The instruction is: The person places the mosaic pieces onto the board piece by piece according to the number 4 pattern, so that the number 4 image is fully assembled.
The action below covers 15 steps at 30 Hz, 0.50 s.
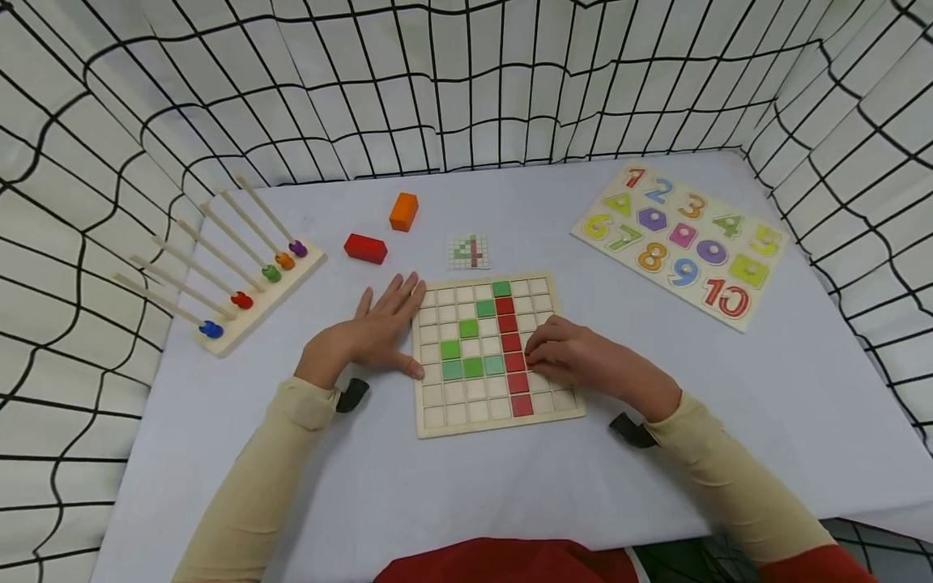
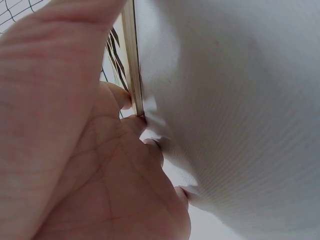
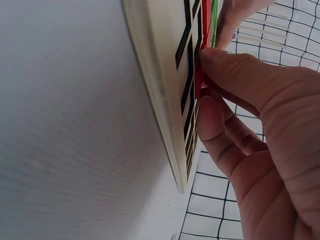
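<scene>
A wooden grid board (image 1: 430, 417) lies on the table, with red tiles (image 1: 521, 405) in one column and green tiles (image 1: 469, 329) in a slanting line and a row. My left hand (image 1: 372, 332) rests spread at its left edge, fingers straight, thumb touching the rim. Over the board's right part, my right hand (image 1: 576, 356) has curled fingers at the red column. In the right wrist view, its thumb and fingertips pinch a red tile (image 3: 201, 80) at the board's surface; the fingers partly hide it. The left wrist view shows the palm beside the board's edge (image 2: 132, 60).
A small pattern card (image 1: 468, 253) lies beyond the board. Red (image 1: 365, 248) and orange (image 1: 404, 212) blocks lie behind it. A peg stand with coloured beads (image 1: 251, 312) is at left, a number puzzle board (image 1: 674, 235) at right. Black netting (image 1: 466, 97) surrounds the table.
</scene>
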### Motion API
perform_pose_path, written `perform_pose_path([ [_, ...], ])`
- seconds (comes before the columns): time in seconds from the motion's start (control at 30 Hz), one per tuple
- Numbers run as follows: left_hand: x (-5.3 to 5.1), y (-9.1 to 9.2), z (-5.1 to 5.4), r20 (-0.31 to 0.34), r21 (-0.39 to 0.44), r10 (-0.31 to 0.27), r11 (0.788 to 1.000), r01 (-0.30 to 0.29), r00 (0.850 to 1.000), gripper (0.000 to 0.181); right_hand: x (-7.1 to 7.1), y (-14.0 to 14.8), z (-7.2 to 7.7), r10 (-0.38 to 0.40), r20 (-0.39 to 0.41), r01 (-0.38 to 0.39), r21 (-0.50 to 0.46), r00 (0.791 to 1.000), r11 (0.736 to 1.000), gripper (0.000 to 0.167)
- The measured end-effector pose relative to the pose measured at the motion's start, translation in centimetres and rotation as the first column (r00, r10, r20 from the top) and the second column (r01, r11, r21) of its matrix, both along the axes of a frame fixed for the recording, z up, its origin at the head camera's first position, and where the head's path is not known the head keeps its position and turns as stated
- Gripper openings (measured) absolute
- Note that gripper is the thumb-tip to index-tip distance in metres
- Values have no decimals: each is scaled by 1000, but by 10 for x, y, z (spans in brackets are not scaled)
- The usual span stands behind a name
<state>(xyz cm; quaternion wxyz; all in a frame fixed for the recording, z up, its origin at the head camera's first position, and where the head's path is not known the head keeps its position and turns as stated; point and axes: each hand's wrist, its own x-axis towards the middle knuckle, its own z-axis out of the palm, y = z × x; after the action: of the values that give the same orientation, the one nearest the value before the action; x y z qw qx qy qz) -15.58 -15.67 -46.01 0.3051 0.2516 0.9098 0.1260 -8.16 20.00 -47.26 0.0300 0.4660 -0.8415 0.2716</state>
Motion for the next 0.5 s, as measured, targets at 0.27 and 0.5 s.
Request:
perform_pose_path([
  [0.27, 2, -4, -1, -14, 9, -6, 1000, 6, 1000, 144, 6, -9, 0, -72, 34, 71, 37, 997, 997, 10],
  [0.5, 10, -5, -10, 17, 91, -9, 996, 8, 1000, 145, 20, -14, -4, -140, -7, 140, 57, 990, 989, 8],
])
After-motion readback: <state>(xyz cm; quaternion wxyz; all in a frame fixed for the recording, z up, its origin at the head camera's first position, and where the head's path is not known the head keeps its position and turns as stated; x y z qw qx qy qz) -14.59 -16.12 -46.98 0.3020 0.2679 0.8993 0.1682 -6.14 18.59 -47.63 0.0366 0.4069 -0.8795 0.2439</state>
